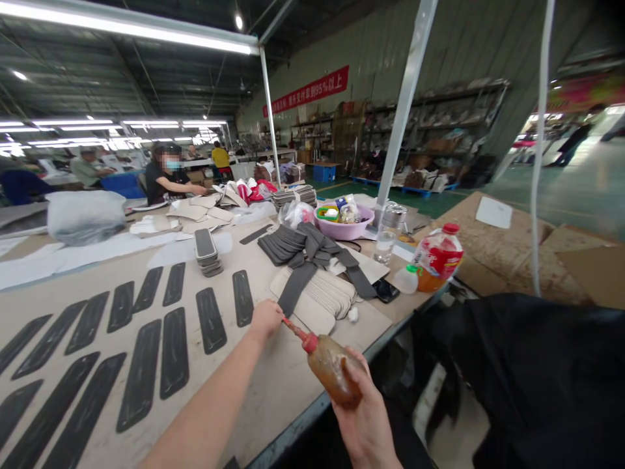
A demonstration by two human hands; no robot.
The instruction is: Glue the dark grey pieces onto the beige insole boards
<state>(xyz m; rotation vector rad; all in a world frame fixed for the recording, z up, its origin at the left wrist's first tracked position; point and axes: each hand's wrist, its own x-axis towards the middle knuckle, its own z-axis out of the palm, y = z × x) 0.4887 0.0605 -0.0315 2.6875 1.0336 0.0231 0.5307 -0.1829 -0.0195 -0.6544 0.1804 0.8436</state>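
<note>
My right hand (364, 397) is wrapped round a brownish, translucent squeeze bottle (332, 365) with a red cap and a thin nozzle. The nozzle points up and left, its tip close to my left hand (266, 319). Those left fingers are closed at the near end of a dark grey strip (297, 286); the fingertips are partly hidden. Beyond lie a heap of similar grey strips (283, 244) and a fanned stack of beige-edged pieces (325, 293). Several dark strips with shiny streaks (174, 352) lie in rows on the table at the left.
A small stack of pads (208, 251) stands mid-table. Toward the right are a lilac basin (344, 227), a clear jar (389, 234), a red-capped jug (439, 257) and a phone (385, 290). A metal post (405, 98) rises beyond. Across the table sits a masked person (168, 176).
</note>
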